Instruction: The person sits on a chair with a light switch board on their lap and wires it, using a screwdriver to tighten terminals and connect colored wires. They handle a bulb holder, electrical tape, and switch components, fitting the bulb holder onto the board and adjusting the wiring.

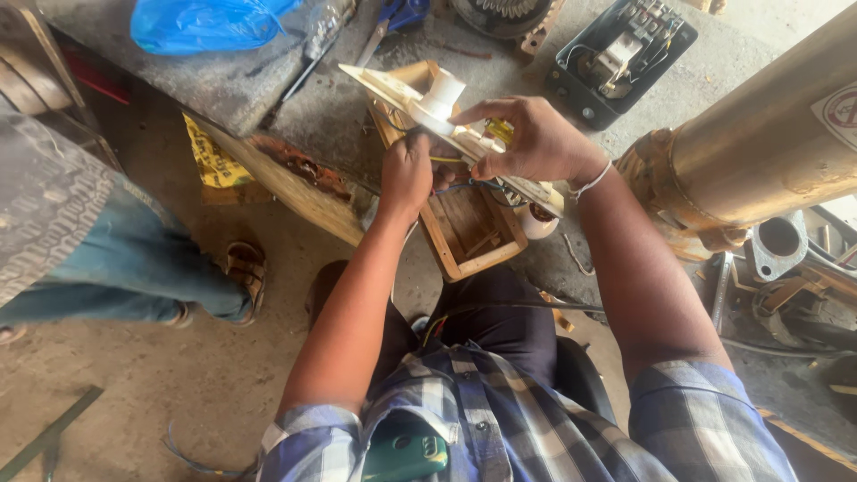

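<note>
Gripping a cream switch panel point(464, 138) with a white round fitting point(439, 96) on top, the right hand point(527, 138) has its fingers clamped along the panel's edge, above an open wooden box point(469, 228) on the grey table point(330, 107). Just left, the left hand point(406, 174) is curled shut on the wires beneath the panel. Beyond lie a black electrical unit point(616, 58), a blue bag point(201, 24) and a brass-coloured cylinder point(759, 147).

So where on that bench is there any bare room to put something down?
Bare grey bench top lies between the black electrical box and the brass-coloured cylinder. Another patch sits between the blue plastic bag and the bench edge. Around both hands and the wooden box it is crowded.
</note>
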The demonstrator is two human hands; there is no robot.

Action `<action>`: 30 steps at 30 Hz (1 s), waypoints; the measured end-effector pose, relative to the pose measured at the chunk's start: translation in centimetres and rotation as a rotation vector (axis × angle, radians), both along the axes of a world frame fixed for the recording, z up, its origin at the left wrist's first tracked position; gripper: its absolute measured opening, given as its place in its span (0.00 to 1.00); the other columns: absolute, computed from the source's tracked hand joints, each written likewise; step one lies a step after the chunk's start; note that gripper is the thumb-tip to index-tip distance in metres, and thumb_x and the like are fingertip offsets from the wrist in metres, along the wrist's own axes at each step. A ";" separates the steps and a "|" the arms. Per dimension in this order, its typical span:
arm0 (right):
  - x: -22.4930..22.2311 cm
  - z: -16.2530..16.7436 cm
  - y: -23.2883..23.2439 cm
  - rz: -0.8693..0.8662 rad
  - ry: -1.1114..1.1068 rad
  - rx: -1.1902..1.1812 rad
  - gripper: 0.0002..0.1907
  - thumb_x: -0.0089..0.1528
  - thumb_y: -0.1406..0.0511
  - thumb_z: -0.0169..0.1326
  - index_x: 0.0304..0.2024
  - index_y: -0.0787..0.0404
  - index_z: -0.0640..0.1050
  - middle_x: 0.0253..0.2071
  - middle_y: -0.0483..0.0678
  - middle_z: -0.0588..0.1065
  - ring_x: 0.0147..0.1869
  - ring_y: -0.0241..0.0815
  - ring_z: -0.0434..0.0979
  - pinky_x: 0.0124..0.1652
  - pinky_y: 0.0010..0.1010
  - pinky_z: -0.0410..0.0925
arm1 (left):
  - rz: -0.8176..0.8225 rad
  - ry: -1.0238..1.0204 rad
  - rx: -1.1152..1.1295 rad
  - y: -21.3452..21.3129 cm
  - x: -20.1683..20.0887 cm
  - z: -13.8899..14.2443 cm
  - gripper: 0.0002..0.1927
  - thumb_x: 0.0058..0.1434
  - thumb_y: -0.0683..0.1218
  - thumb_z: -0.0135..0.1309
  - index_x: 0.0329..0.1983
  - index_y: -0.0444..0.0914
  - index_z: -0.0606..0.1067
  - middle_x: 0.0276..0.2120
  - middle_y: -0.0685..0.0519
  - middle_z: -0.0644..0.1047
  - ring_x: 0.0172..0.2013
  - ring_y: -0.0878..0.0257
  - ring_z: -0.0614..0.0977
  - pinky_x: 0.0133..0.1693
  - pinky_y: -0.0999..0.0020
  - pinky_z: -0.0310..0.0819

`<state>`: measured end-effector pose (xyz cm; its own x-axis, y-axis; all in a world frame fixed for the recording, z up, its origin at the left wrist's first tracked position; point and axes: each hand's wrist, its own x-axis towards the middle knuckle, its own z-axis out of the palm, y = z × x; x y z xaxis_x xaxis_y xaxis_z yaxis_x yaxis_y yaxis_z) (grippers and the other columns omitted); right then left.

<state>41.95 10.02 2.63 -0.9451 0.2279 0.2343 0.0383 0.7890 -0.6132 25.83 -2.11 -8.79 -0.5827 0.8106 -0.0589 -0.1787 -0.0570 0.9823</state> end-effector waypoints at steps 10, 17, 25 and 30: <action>0.0 0.1 -0.1 0.020 -0.015 -0.006 0.36 0.47 0.59 0.71 0.59 0.57 0.79 0.50 0.52 0.81 0.53 0.45 0.80 0.53 0.37 0.70 | -0.031 0.004 0.033 -0.3 0.0 0.6 0.15 0.65 0.44 0.40 0.38 0.30 0.75 0.26 0.49 0.81 0.21 0.63 0.83 0.22 0.66 0.76; -0.1 0.5 -0.4 -0.052 -0.070 -0.031 0.36 0.45 0.61 0.69 0.58 0.54 0.80 0.48 0.50 0.82 0.48 0.43 0.81 0.51 0.36 0.71 | 0.014 0.415 -0.181 0.0 0.4 1.6 0.17 0.65 0.48 0.42 0.35 0.30 0.74 0.18 0.49 0.79 0.18 0.64 0.83 0.22 0.66 0.78; 0.1 0.1 0.1 -0.035 -0.047 -0.061 0.34 0.47 0.62 0.70 0.58 0.55 0.80 0.49 0.48 0.82 0.49 0.43 0.81 0.51 0.35 0.71 | -0.066 0.018 0.111 -1.4 0.5 0.9 0.15 0.68 0.47 0.42 0.49 0.35 0.74 0.34 0.53 0.82 0.25 0.69 0.82 0.26 0.72 0.77; -0.2 -0.3 0.7 0.049 0.010 -0.225 0.32 0.51 0.64 0.68 0.59 0.61 0.78 0.46 0.49 0.81 0.47 0.39 0.79 0.50 0.35 0.71 | 0.078 0.158 0.126 -0.8 1.2 0.2 0.16 0.64 0.46 0.56 0.53 0.35 0.74 0.33 0.52 0.81 0.27 0.69 0.83 0.26 0.73 0.77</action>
<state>41.77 10.68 2.35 -0.9541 0.2295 0.1925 -0.0038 0.6333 -0.7739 27.08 -2.90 -8.57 -0.6376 0.7580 0.1373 -0.0128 -0.1887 0.9820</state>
